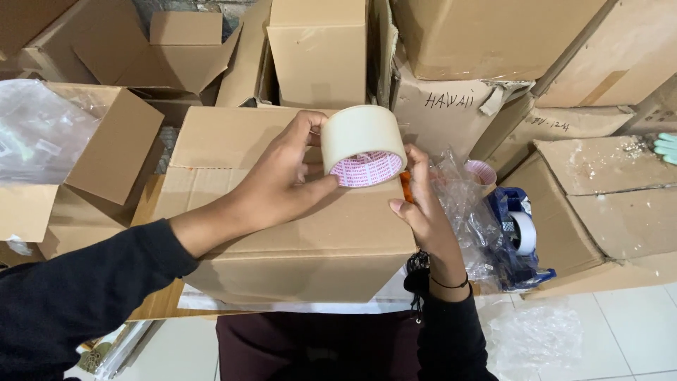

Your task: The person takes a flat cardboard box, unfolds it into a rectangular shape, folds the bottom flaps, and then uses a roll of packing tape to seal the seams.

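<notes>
1. Left hand (282, 180): we see it closed on the tape roll (363, 146), thumb under the lower rim and fingers curled over the roll's far side at 10 o'clock.

2. Right hand (421, 204): it meets the roll at 4 o'clock, fingers hidden behind the roll's edge; it touches the roll, but we cannot tell whether it pinches the loose tape end or only steadies the roll.

3. Tape roll: wide, cream-coloured, with a red-patterned core facing us. It is held in the air just above the top of the box (282, 212), near the box's 1 o'clock corner.

4. Box: plain brown cardboard, flaps shut, at the centre of the view and resting in front of us over the lap.

5. Surroundings: more cartons (486, 35) are stacked from 10 to 2 o'clock. Crumpled clear plastic (469, 212) lies just beside the box at 3 o'clock, touching a blue tape dispenser (518, 233). A bag of clear film (35, 130) sits at 9 o'clock. A gloved hand (666, 147) of another person shows at the right edge, well apart from us.

6. Handling note: in our judgement the roll is best kept firm in the left hand, core square to the box seam, while the right fingertips find and lift the tape end cleanly, so that the strip comes off flat and without creases.
</notes>
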